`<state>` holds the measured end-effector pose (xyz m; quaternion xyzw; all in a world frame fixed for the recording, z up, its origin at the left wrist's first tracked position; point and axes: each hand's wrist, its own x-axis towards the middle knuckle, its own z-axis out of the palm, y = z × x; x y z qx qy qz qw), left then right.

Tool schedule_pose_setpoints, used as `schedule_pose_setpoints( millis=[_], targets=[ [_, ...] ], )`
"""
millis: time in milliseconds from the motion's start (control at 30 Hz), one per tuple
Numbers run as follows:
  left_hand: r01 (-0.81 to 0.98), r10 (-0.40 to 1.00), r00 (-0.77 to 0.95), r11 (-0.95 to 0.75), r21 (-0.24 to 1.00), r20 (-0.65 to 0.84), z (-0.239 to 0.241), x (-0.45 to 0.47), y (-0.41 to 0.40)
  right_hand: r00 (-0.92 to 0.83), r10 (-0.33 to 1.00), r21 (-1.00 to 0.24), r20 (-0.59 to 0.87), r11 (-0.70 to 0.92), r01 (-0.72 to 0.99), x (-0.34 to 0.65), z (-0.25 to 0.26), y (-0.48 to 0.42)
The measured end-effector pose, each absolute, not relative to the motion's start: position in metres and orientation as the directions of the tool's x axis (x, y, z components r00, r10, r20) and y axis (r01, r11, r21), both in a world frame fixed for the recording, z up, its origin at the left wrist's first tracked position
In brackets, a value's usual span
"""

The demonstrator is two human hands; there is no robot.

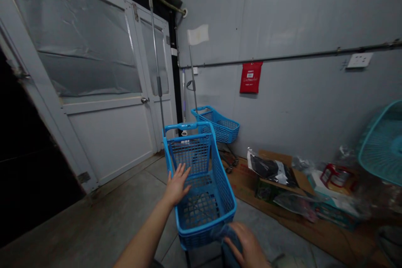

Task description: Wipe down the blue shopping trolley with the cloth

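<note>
A blue plastic shopping cart [220, 184] stands in front of me with its basket empty. My left hand [176, 184] reaches out with fingers spread and rests flat on the cart's left rim. My right hand [248, 247] is low at the cart's near right corner, fingers curled over a dark blue cloth-like thing [228, 234] pressed against the rim. A second blue cart [220, 124] with a tall pole and white flag [197, 34] stands behind by the wall.
White double doors [103, 104] close off the left. Cardboard [282, 171], bagged items and a red can [334, 175] lie on the floor to the right. A teal fan guard [383, 142] sits at far right. A red pouch [250, 77] hangs on the wall pipe.
</note>
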<state>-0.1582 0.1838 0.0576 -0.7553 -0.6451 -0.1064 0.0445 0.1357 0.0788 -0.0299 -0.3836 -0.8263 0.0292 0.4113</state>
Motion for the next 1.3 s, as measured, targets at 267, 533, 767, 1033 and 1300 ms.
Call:
schedule_pose_setpoints(
  millis=[267,533,767,1033,1300],
  targets=[
    [0.996,0.939,0.026,-0.055,0.074,0.343,0.037,-0.099,0.149,-0.257,0.732,-0.486,0.631,0.631,0.605,0.155,0.038,0.128],
    [0.977,0.959,0.169,-0.194,0.091,0.226,0.003,-0.047,0.105,-0.521,0.778,-0.329,0.351,0.623,0.709,0.14,0.026,0.162],
    [0.963,0.979,0.191,-0.201,0.178,0.073,0.019,-0.037,0.104,-0.595,0.714,-0.19,0.369,0.685,0.703,0.131,0.057,0.238],
    [0.913,0.944,0.322,-0.328,0.243,0.064,0.035,-0.04,0.079,-0.756,0.582,-0.147,0.299,0.811,0.566,0.118,0.064,0.255],
    [0.932,0.947,0.268,-0.302,0.201,0.177,0.028,-0.051,0.074,-0.769,0.587,-0.144,0.253,0.809,0.569,0.154,0.055,0.182]
  ],
)
